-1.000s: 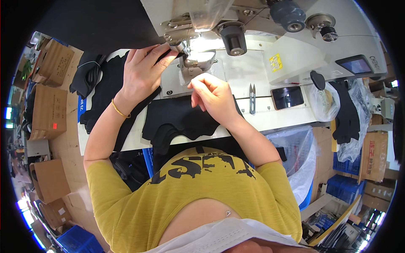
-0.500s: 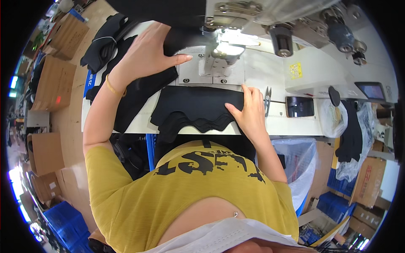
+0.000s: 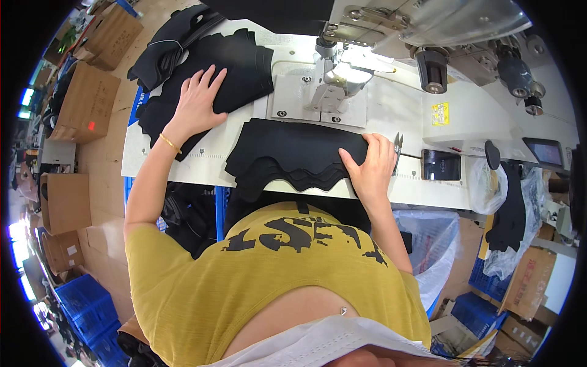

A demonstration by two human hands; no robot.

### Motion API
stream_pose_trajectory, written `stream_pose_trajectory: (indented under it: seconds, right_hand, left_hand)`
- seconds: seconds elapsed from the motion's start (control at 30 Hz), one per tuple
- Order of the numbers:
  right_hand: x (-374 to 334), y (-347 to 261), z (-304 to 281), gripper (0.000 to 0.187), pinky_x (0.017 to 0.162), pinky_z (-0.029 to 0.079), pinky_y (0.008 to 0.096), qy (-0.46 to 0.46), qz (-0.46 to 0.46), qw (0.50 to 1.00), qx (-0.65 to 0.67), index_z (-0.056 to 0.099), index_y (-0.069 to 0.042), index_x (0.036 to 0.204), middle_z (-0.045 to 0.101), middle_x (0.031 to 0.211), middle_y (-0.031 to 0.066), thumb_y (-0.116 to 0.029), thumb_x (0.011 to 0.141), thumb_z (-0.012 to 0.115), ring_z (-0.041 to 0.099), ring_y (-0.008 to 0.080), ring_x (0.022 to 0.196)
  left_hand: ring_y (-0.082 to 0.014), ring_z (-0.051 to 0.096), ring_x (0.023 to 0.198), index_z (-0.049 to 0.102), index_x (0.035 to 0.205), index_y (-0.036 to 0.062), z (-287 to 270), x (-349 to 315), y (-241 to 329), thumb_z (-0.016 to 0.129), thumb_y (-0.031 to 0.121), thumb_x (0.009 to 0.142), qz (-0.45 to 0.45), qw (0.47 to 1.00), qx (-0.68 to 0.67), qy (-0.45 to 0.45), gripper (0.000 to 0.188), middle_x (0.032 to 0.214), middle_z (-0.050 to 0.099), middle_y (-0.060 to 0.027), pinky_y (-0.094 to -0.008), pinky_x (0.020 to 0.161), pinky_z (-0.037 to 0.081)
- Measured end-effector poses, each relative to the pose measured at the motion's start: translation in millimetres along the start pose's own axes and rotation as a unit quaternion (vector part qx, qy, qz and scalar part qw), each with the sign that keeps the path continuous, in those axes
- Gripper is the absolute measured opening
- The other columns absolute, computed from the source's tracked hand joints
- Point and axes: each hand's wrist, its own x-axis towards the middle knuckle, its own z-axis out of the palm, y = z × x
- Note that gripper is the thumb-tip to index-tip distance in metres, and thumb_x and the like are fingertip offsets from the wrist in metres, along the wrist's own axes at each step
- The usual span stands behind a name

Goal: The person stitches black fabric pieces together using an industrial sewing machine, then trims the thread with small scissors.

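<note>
My left hand (image 3: 199,104) lies with its fingers spread on a pile of black fabric pieces (image 3: 241,64) at the left of the machine bed. Nearer me, a stack of black cut fabric pieces (image 3: 293,147) with wavy lower edges lies along the front of the white table. At its right end is my right hand (image 3: 373,165), thumb on top and fingers bent at the edge, holding the stack. Beyond the stack stands the sewing machine's lit needle and presser foot area (image 3: 333,85), over a metal plate (image 3: 293,101).
Scissors (image 3: 397,150) and a dark phone (image 3: 441,165) lie right of my right hand. A folded black bundle (image 3: 162,58) sits at the far left of the white table (image 3: 208,165). A plastic-lined bin (image 3: 431,235) stands below the table; cardboard boxes (image 3: 85,110) line the left.
My left hand has come down from beside the machine head onto the left fabric pile. My right hand stays at the right end of the front stack. The view has shifted slightly.
</note>
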Motion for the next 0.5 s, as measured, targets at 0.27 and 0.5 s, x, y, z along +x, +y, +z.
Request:
stream_pose_trajectory:
  seconds: [0.27, 0.5]
  right_hand:
    - [15.1, 15.0, -0.3, 0.041, 0.087, 0.039, 0.0396, 0.003, -0.008, 1.000, 0.019, 0.062, -0.003, 0.113, 0.062, 0.092, 0.0073, -0.018, 0.078, 0.077, 0.055, 0.0271, 0.094]
    - [32.4, -53.9, -57.6, 0.030, 0.055, 0.050, 0.0342, 0.187, -0.199, 0.942, 0.194, 0.065, -0.002, 0.110, 0.067, 0.085, 0.0074, -0.007, 0.082, 0.073, 0.063, 0.0240, 0.063]
  left_hand:
    - [-0.0345, 0.052, 0.122, 0.053, 0.133, 0.0035, -37.8, 16.8, 98.6, 0.073, 0.014, 0.079, 0.224, 0.954, -0.153, 0.125, 0.059, 0.132, 0.055, -0.0153, -0.0428, 0.103, 0.042]
    - [-0.0270, 0.065, 0.086, 0.065, 0.108, 0.0004, -87.4, 9.9, 163.7, 0.074, 0.006, 0.080, 0.282, 0.866, -0.413, 0.017, 0.031, 0.096, 0.067, -0.0131, -0.0307, 0.079, 0.052]
